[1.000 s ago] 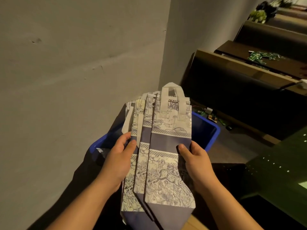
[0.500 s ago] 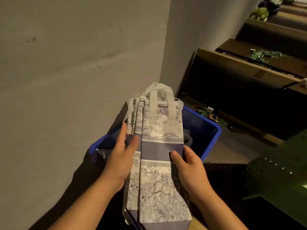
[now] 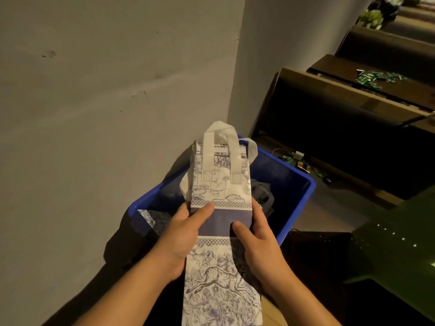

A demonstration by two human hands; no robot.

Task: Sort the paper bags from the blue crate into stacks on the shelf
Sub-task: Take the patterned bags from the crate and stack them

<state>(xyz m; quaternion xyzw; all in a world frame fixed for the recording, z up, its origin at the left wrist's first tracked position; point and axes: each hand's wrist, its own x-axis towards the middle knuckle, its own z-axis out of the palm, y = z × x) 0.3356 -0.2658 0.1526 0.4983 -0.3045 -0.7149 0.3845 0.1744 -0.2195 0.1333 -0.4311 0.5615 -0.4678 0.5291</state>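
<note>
Nearest the camera, both hands clamped on a squared-up bundle of paper bags [image 3: 222, 231]: left hand [image 3: 182, 234] with thumb across the dark band, right hand [image 3: 256, 241] gripping the opposite edge. Bundle lifted clear above the blue crate [image 3: 299, 205], handles pointing away. Probably the gathering step, with stacking not yet begun. Deeper in the crate, more bags [image 3: 150, 220] waiting. Farther right, dark shelf [image 3: 353, 95]; next, likely a turn and carry there, edges kept aligned.
</note>
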